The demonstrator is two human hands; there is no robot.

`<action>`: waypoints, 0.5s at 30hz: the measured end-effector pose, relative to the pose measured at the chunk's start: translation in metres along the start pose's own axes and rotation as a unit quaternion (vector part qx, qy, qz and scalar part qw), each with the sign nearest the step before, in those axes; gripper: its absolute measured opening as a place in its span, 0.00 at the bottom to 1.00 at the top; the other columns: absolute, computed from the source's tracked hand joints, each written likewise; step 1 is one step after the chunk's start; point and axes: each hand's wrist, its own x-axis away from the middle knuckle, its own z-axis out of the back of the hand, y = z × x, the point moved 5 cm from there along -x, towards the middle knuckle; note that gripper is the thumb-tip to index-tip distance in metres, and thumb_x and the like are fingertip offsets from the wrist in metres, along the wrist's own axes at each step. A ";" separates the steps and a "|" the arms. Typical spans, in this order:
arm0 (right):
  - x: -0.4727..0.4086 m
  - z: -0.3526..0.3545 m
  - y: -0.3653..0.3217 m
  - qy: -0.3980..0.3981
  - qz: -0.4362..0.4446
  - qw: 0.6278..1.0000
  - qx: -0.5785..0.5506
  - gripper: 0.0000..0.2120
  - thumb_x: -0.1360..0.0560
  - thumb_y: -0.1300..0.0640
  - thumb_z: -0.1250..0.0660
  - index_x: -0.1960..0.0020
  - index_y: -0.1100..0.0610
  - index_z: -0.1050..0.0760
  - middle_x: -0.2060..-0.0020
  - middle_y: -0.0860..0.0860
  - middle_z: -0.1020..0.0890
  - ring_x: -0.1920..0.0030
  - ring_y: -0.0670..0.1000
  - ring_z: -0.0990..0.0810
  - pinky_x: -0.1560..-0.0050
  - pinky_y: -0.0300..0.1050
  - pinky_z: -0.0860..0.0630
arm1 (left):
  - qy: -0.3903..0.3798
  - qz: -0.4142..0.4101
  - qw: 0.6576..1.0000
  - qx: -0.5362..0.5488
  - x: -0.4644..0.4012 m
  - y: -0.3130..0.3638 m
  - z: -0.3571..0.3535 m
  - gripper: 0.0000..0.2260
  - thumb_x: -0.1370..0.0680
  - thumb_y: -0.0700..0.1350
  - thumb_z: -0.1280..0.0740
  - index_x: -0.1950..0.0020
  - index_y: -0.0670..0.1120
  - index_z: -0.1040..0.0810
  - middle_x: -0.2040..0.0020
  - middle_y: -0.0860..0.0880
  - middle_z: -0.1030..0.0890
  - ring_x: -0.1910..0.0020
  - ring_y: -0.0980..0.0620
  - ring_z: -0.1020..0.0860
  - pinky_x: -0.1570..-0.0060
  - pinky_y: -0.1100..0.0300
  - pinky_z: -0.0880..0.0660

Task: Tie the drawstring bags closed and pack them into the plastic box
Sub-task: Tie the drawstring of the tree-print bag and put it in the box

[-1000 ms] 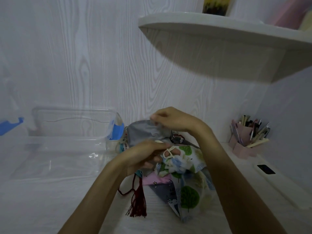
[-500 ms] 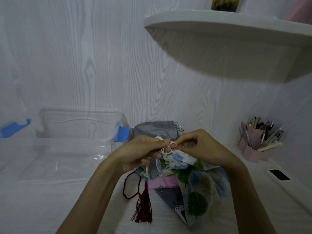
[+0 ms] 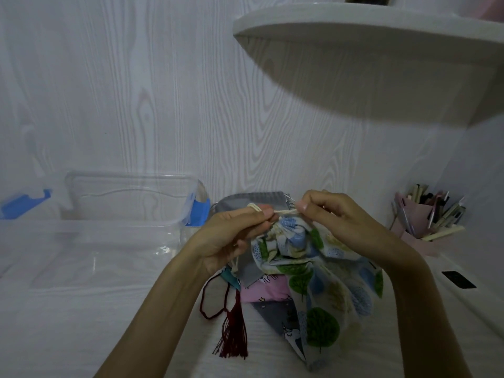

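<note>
While pulled taut between both hands, cream drawstring [image 3: 285, 211] spans the short gap above gathered mouth of tree-print bag [image 3: 313, 268], held up over bench [image 3: 81, 323]. Left hand [image 3: 231, 236]: thumb and forefinger pinching one end of cord, w/ a loop of it showing over the forefinger; remaining fingers curled under against bag fabric. Right hand [image 3: 335, 214]: grip narrow, fingertips pinching other end of cord, just R of bag mouth. Bag neck bunched tight below cord; body of bag hanging down toward lower R, touching bench at its bottom edge (exact contact hard to tell).

Beneath and behind, a pile of other bags: grey bag [image 3: 256, 201] at rear, partly hidden by both hands; pink bag [image 3: 266, 291] lying flat under the held one; dark unicorn-print bag [image 3: 283, 323] at front. Maroon cord w/ tassel [image 3: 233, 336] trailing from pile onto bench, L of unicorn print.

Clear plastic box [image 3: 90, 241] w/ blue latches well L of pile, open; its lid [image 3: 128, 197] leaning upright behind it against wood-grain wall panel [image 3: 163, 105].

Far R: pink pen holder [image 3: 417, 222] full of pens, near corner. Small dark flat item [image 3: 458, 279] on bench in front of it (identity unclear). White curved shelf [image 3: 368, 25] overhead, upper R.
</note>
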 end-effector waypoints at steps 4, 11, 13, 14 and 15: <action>0.009 0.000 -0.009 -0.060 -0.042 0.995 0.062 0.24 0.26 0.35 0.44 0.71 0.49 0.25 0.64 0.45 0.27 0.59 0.46 0.26 0.51 0.36 0.31 | 0.010 -0.004 1.000 0.007 0.002 0.002 0.000 0.11 0.36 0.41 0.27 0.54 0.45 0.18 0.70 0.51 0.19 0.76 0.62 0.23 0.83 0.73 0.40; 0.016 0.034 -0.016 0.226 -0.052 0.948 0.219 0.23 0.30 0.36 0.39 0.74 0.51 0.23 0.65 0.45 0.20 0.64 0.41 0.25 0.58 0.42 0.33 | 0.048 -0.045 0.992 -0.109 0.004 0.006 0.003 0.03 0.31 0.39 0.28 0.62 0.46 0.17 0.76 0.53 0.24 0.78 0.61 0.30 0.80 0.71 0.43; 0.013 0.032 -0.019 0.258 -0.026 0.939 0.225 0.19 0.30 0.38 0.37 0.72 0.49 0.25 0.62 0.44 0.20 0.58 0.44 0.24 0.55 0.42 0.34 | 0.052 -0.057 0.988 -0.130 0.006 0.008 0.003 0.03 0.32 0.39 0.27 0.64 0.47 0.16 0.76 0.53 0.24 0.75 0.60 0.30 0.79 0.70 0.42; 0.010 0.028 -0.020 0.252 -0.025 0.943 0.217 0.15 0.29 0.40 0.37 0.68 0.48 0.23 0.61 0.44 0.20 0.57 0.45 0.24 0.57 0.41 0.33 | 0.053 -0.063 0.987 -0.142 0.007 0.008 0.003 0.03 0.33 0.39 0.26 0.64 0.47 0.15 0.75 0.52 0.23 0.73 0.59 0.31 0.79 0.70 0.41; 0.007 0.023 -0.020 0.225 -0.031 0.957 0.183 0.11 0.28 0.43 0.37 0.63 0.48 0.22 0.60 0.43 0.19 0.57 0.43 0.24 0.58 0.39 0.32 | 0.055 -0.069 0.985 -0.152 0.007 0.009 0.003 0.03 0.34 0.40 0.25 0.65 0.48 0.15 0.73 0.52 0.22 0.72 0.59 0.30 0.79 0.70 0.40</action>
